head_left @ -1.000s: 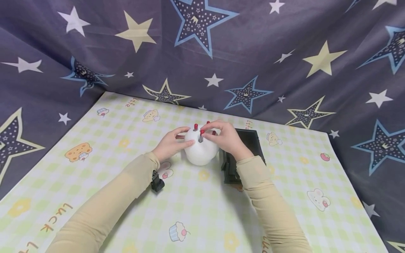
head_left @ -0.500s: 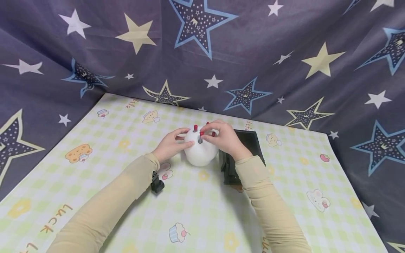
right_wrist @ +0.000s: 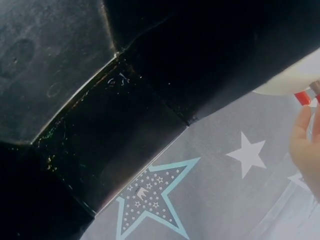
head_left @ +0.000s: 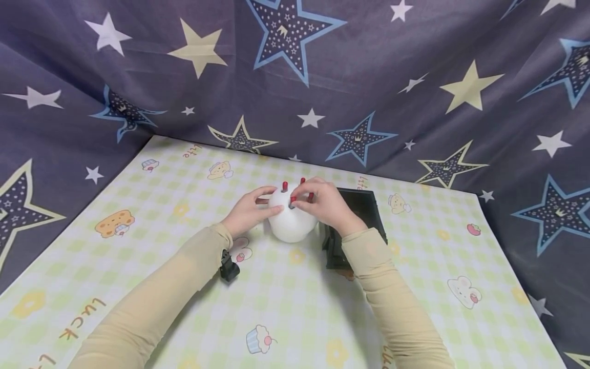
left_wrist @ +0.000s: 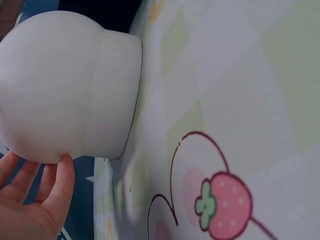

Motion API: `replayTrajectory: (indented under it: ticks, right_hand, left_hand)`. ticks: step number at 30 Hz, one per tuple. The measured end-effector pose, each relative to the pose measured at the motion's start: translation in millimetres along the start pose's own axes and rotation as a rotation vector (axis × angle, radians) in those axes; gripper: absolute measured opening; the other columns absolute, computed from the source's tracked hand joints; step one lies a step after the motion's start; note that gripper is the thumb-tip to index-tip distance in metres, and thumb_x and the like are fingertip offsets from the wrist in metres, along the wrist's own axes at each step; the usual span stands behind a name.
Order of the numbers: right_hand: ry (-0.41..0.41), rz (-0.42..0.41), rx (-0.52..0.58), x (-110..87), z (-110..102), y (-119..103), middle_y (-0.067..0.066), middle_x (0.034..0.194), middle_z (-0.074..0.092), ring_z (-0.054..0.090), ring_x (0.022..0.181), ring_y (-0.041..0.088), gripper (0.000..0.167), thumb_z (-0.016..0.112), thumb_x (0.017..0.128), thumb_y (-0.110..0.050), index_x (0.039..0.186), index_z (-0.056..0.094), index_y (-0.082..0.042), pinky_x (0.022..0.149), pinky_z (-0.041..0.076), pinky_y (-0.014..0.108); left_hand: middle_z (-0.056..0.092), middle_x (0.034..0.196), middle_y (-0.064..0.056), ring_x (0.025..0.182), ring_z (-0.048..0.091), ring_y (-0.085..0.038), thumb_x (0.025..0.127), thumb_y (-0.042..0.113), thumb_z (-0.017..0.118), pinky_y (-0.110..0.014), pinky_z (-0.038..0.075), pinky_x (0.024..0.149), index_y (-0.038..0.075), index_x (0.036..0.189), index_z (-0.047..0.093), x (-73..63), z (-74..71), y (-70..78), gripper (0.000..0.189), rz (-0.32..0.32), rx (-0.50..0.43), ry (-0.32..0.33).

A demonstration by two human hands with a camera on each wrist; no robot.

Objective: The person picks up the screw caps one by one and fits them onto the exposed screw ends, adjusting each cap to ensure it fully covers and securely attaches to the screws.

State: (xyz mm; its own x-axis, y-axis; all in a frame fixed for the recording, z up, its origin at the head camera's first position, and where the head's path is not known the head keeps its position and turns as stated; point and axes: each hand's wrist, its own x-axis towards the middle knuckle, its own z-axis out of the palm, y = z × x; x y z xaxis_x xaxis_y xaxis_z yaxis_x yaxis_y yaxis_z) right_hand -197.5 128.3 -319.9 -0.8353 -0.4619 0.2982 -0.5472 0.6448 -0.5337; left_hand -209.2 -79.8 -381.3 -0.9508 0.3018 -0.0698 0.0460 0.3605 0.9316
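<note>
A white, round-bodied object (head_left: 291, 228) stands on the table, its narrower base visible in the left wrist view. Several red-tipped grey pegs rise from its top, one red-tipped peg (head_left: 285, 186) at the back left. My left hand (head_left: 245, 209) holds the object's left side, thumb in front and fingers behind; in the left wrist view the fingertips (left_wrist: 65, 162) press against the white wall. With thumb and forefinger, my right hand (head_left: 326, 202) pinches the front peg (head_left: 292, 201) at its red end, low over the white top. Part of that peg is hidden by the fingers.
A black tray-like box (head_left: 361, 205) lies right of the white object, partly under my right forearm, and fills much of the right wrist view. Dark star-printed cloth (head_left: 276, 102) hangs behind the checked tablecloth (head_left: 184, 307). A black wrist device (head_left: 229, 266) sits at my left cuff.
The pinched peg has moved down, and less of its grey shaft shows above the white top. My right fingers lowered slightly with it. The left hand stays in place.
</note>
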Motion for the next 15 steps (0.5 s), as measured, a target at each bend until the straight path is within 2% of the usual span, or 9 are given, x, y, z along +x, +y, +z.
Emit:
replayTrajectory:
  ticks: [6,9,13,15]
  right_hand:
    - [-0.001,-0.025,0.010,-1.2,-1,2,0.010,0.096,0.066,0.056,0.082,0.022,0.018,0.077,0.079,-0.012,0.096,0.072,-0.007,0.071,0.053,0.032]
    - [0.022,-0.026,0.037,-2.8,-3,2,0.011,0.104,0.067,0.059,0.094,0.025,0.024,0.074,0.082,-0.013,0.104,0.070,-0.005,0.083,0.053,0.037]
    - [0.071,0.047,0.104,-9.0,-12,4,0.012,0.117,0.064,0.058,0.109,0.027,0.032,0.068,0.087,-0.015,0.117,0.064,-0.004,0.094,0.048,0.045]
    - [0.109,0.090,0.126,-14.2,-19,8,0.014,0.119,0.063,0.058,0.109,0.028,0.033,0.066,0.089,-0.014,0.120,0.061,-0.004,0.095,0.047,0.047]
  left_hand:
    - [0.042,0.147,-0.006,0.129,0.046,-0.032,0.086,0.033,0.069,-0.047,0.043,0.104,0.014,0.142,0.042,1.4,1.5,0.0,0.065,0.006,-0.009,0.001]
    - [0.041,0.147,-0.006,0.130,0.045,-0.032,0.087,0.032,0.069,-0.047,0.042,0.104,0.014,0.142,0.041,1.0,1.9,-0.5,0.064,0.003,-0.001,0.001]
    - [0.040,0.148,-0.006,0.131,0.044,-0.031,0.087,0.032,0.068,-0.046,0.042,0.105,0.014,0.143,0.041,0.9,1.2,-0.3,0.064,0.008,0.023,-0.001]
    - [0.038,0.149,-0.006,0.131,0.043,-0.030,0.088,0.034,0.067,-0.046,0.041,0.106,0.014,0.144,0.038,-0.1,-1.4,0.4,0.066,0.019,0.033,-0.005]
